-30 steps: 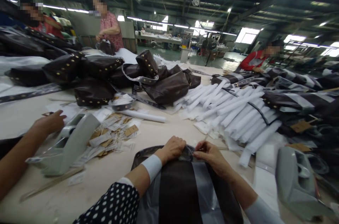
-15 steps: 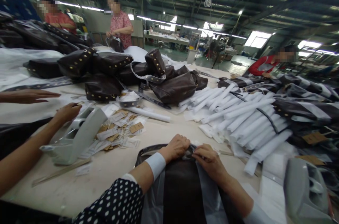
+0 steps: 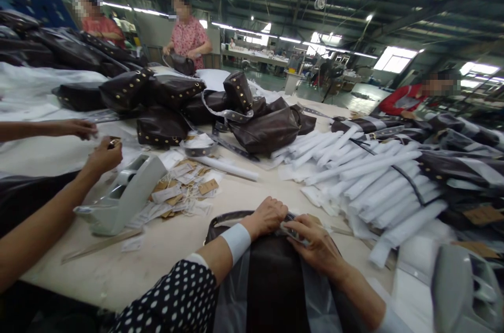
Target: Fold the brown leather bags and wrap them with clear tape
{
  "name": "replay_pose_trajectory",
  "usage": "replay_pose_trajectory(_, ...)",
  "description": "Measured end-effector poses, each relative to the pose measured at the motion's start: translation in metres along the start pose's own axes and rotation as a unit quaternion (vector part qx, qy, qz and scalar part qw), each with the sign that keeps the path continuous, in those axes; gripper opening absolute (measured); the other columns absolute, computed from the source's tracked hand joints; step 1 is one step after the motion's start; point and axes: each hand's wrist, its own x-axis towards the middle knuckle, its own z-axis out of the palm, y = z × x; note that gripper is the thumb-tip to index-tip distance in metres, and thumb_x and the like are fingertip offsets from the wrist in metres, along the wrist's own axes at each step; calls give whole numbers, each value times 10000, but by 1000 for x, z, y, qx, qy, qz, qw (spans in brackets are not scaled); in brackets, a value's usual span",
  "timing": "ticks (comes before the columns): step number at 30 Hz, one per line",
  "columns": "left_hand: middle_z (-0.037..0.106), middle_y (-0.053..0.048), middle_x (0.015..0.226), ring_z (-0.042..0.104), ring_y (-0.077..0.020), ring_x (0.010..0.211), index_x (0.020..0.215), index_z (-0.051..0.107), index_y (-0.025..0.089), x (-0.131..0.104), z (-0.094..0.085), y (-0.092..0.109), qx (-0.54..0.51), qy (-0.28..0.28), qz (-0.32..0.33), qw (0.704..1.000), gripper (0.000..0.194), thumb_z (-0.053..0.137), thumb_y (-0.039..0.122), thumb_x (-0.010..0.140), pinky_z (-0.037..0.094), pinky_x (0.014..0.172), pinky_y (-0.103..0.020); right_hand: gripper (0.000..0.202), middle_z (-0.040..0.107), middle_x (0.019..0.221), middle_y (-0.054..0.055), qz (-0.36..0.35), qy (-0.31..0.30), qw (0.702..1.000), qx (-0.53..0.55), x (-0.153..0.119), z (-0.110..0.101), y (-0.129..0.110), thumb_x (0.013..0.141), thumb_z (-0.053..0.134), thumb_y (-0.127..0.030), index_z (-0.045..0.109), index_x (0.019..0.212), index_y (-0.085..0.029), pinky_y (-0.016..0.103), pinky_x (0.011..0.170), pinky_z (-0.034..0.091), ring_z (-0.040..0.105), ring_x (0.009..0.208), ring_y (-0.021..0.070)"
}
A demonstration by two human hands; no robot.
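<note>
A: Left hand [image 3: 266,216] and right hand [image 3: 315,245]: state?

B: Both closed, knuckles up, fingertips pinching the far edge of the clear plastic cover [image 3: 315,296] over the dark brown bag [image 3: 275,291]. Hands almost touching at that edge.

A: Position of the bag?

B: Directly beneath and behind both hands, flat on the table [image 3: 165,249], running back toward the body between the forearms. Far end under the fingers; near end out of frame.

A: Handling properties?

B: Judged soft and limp, leather-like, moderate in weight. Film cover judged thin, slippery, easily creased or torn. Best grip: film edge and bag end pinched together, as now; alternatively both long sides of the bag, not loose film alone.

A: Left of the left hand?

B: Grey tape dispenser [image 3: 126,199], with a heap of paper tags [image 3: 179,194] between dispenser and hand. A co-worker's hand [image 3: 103,157] just beyond the dispenser, closed on something small, not identifiable; a second co-worker's hand [image 3: 76,128] farther out.

A: Beyond and right of the hands?

B: Beyond: a pile of studded brown bags [image 3: 177,107]. Right and beyond the right hand: a spread of white paper rolls [image 3: 362,175]. Near right, at the frame edge: a second grey dispenser [image 3: 464,291].
</note>
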Motion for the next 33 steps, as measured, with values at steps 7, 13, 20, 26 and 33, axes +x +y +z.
replay_pose_trajectory(7, 634, -145, 848, 607, -257, 823, 903, 566, 91, 0, -1, 0, 0, 7, 4, 1000, 143, 463, 94, 804, 438, 726, -361, 194, 611, 764, 42, -68, -7, 998, -14, -9, 1, -17, 859, 458, -139, 643, 837, -195, 228, 634, 465, 583, 691, 134)
replay_pose_trajectory(13, 631, -146, 851, 603, -257, 830, 909, 562, 91, -1, -6, 2, 2, 7, 5, 1000, 143, 448, 104, 825, 438, 727, -362, 280, 591, 689, 35, -50, 6, 992, -116, -1, 5, -18, 882, 409, -145, 610, 695, -194, 237, 602, 427, 559, 646, 137)
replay_pose_trajectory(20, 628, -139, 846, 597, -250, 827, 910, 560, 89, -6, -9, -1, 6, 6, -4, 1000, 139, 460, 106, 816, 436, 743, -366, 232, 616, 724, 38, -94, 1, 990, -108, -1, 4, -22, 894, 419, -138, 632, 813, -186, 240, 607, 412, 559, 663, 140)
replay_pose_trajectory(26, 622, -149, 859, 590, -262, 842, 917, 554, 93, -6, -13, 0, 10, 9, -2, 1000, 164, 410, 106, 839, 426, 743, -373, 238, 593, 669, 39, -154, 57, 970, -179, -8, 11, -29, 892, 410, -98, 628, 818, -160, 280, 580, 391, 501, 596, 156)
replay_pose_trajectory(33, 635, -142, 855, 606, -257, 831, 901, 567, 90, -9, -3, 3, 0, -9, -1, 1000, 133, 463, 107, 820, 431, 737, -356, 245, 614, 766, 40, -18, -11, 998, -52, -15, 19, -20, 908, 411, -158, 629, 804, -203, 269, 660, 468, 575, 727, 163)
